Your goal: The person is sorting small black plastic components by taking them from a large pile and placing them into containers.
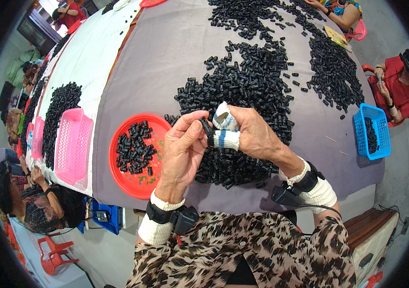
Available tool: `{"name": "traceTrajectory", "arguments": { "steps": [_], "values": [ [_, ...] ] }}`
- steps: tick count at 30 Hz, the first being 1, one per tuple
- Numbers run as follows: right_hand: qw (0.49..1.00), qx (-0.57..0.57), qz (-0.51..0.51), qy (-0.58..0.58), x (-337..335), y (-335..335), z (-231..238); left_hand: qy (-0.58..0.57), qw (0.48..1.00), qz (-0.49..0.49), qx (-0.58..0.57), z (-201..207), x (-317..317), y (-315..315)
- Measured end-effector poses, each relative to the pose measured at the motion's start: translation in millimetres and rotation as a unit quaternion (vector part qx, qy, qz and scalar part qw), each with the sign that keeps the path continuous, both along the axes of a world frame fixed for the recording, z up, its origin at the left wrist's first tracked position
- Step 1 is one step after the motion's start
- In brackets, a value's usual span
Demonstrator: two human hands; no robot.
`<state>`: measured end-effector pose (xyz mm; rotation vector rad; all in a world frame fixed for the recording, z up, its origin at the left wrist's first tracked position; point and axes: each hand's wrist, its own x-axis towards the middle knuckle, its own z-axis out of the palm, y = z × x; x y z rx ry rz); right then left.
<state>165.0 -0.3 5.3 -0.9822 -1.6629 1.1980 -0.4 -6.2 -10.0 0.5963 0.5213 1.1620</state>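
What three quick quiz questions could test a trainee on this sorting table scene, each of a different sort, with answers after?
1. True or false: the round red plastic plate holds small black cylindrical plastic parts.
2. Which hand has cloth-wrapped fingers? A) left hand B) right hand
3. What colour is the small slotted plastic basket at the table's right edge?

Key:
1. True.
2. B; two fingers wear white wraps.
3. Blue; it also holds black parts.
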Motion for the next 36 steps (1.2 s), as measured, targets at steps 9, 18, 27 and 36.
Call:
{"name": "traceTrajectory", "arguments": {
  "steps": [9, 18, 27, 36],
  "values": [
    [0.998, -0.025, 0.035, -0.038, 5.3, 1.8, 0.5, -0.007, 1.0, -0.015, -0.002, 1.1, 2.8, -2.8],
    [0.991, 0.016, 0.055, -0.122, 8.9, 6.4, 10.4, 0.036, 0.999, -0.01, -0.011, 0.0, 5.3, -4.5],
    [0.989, 0.008, 0.081, -0.123, 9.1, 10.1, 7.2, 0.049, 0.999, -0.012, -0.013, 5.0, 7.1, -5.1],
    [0.988, 0.009, 0.091, -0.128, 9.7, 10.3, 7.0, 0.037, 0.999, -0.027, 0.028, 6.1, 5.9, -4.9]
  ]
}}
